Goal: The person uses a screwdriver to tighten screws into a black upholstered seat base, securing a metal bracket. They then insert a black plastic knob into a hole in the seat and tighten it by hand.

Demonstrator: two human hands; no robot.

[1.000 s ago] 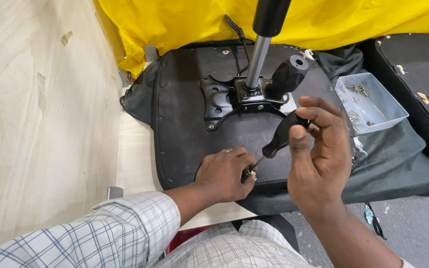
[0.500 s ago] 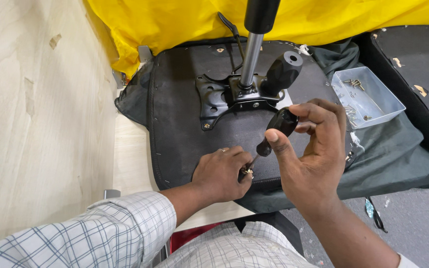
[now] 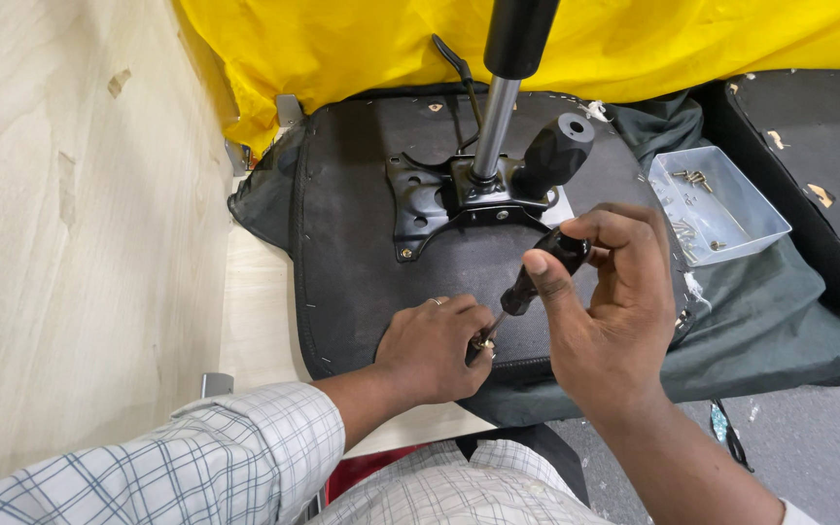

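Right hand (image 3: 610,321) clenched around a black-handled screwdriver (image 3: 537,277), tip angled down to a small brass screw (image 3: 484,343) near the front edge of the black seat base (image 3: 362,272). Left hand (image 3: 430,350) pinched that screw at the tip, fingers closed on it. Seat base lay upside down on the surface, metal bracket (image 3: 430,199) and chrome post (image 3: 493,126) behind the hands. Clear tray (image 3: 760,224) of screws sat near the right edge, yellow cloth (image 3: 342,49) at the back.
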